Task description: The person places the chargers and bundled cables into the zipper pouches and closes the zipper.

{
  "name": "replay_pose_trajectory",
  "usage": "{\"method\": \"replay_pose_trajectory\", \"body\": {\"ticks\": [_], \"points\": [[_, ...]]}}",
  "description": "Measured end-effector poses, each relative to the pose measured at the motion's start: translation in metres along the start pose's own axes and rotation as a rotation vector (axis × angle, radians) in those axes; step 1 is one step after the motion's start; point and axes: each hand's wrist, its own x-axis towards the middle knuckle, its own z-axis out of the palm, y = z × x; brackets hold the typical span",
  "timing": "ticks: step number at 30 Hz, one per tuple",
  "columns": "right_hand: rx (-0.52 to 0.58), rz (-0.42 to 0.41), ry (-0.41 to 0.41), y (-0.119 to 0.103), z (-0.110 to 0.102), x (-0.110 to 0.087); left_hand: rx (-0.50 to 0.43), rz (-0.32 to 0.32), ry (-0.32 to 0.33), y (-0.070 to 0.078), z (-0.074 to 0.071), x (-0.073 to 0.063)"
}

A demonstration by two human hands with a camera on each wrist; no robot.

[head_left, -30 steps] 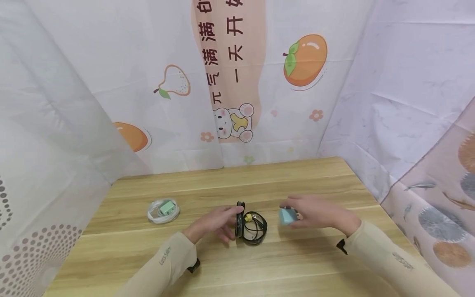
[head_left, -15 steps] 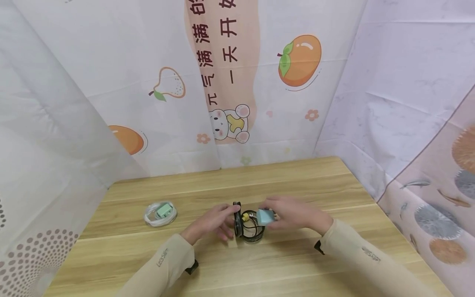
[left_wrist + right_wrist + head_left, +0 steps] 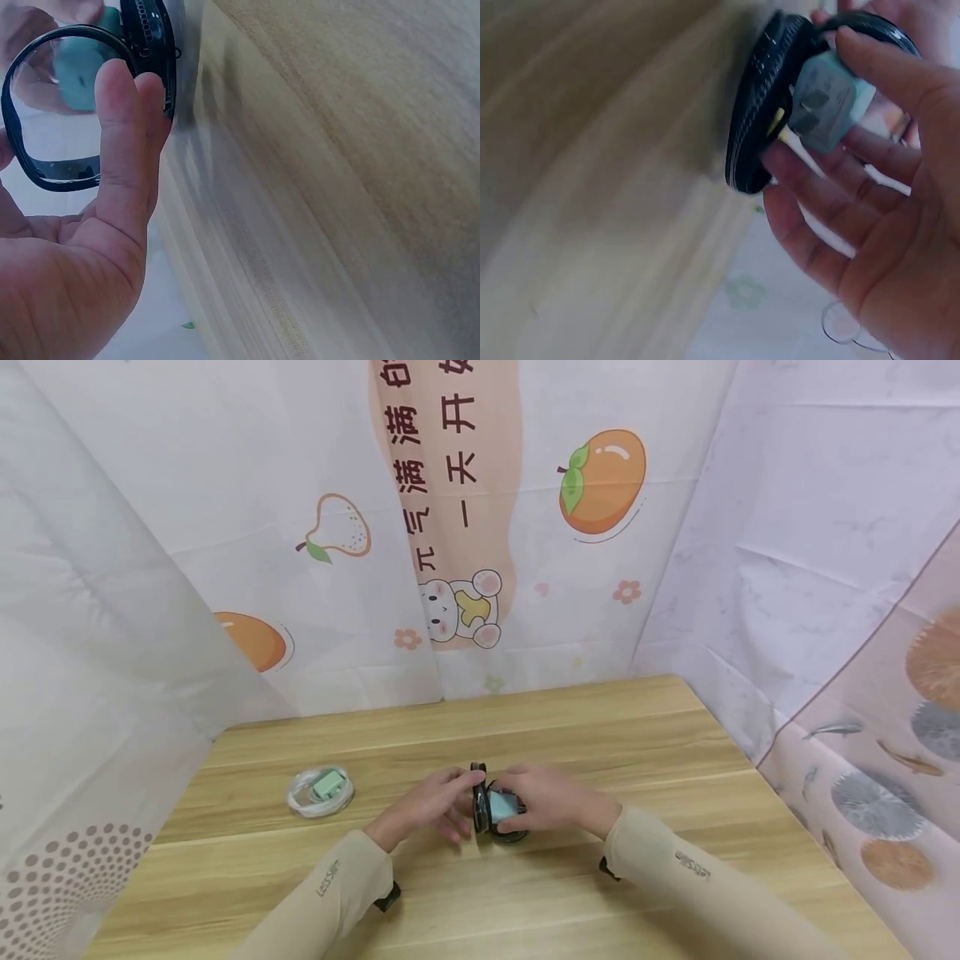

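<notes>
A small round black zip case [image 3: 480, 810] with a clear lid lies unfolded on the table, its lid raised on the left side. My left hand [image 3: 429, 806] holds that lid upright, fingers against its ring-shaped rim [image 3: 56, 185] in the left wrist view. My right hand [image 3: 553, 797] grips a light blue charger plug [image 3: 504, 808] by its sides, at the lower half of the case. The right wrist view shows the plug [image 3: 821, 105] close against the dark case wall [image 3: 756, 112], with a bit of yellow between them. Most of the black cable inside is hidden.
A coiled white cable [image 3: 300, 806] with a green charger plug [image 3: 327, 785] on it lies at the left of the wooden table [image 3: 585, 718]. Printed white cloth [image 3: 337, 635] hangs behind the table's back edge and along both sides.
My right hand has carried the light blue charger plug leftward from beside the case to over its lower half, covering the black cable. The left hand keeps holding the lid.
</notes>
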Motion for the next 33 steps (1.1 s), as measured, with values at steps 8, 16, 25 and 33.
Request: {"method": "replay_pose_trajectory", "body": {"ticks": [8,16,25,33], "points": [[0.023,0.077,0.043,-0.007,0.014,0.009,0.022,-0.002,0.004,0.002,-0.002,-0.001],[-0.009,0.084,0.066,-0.012,0.015,0.009,0.025,0.003,0.003,-0.001,-0.003,0.001],[0.018,0.074,0.067,-0.01,0.015,0.007,0.023,0.0,0.011,-0.001,-0.003,0.001],[0.05,0.114,0.044,-0.009,0.019,0.003,0.013,0.003,0.002,-0.004,-0.001,0.001]]}}
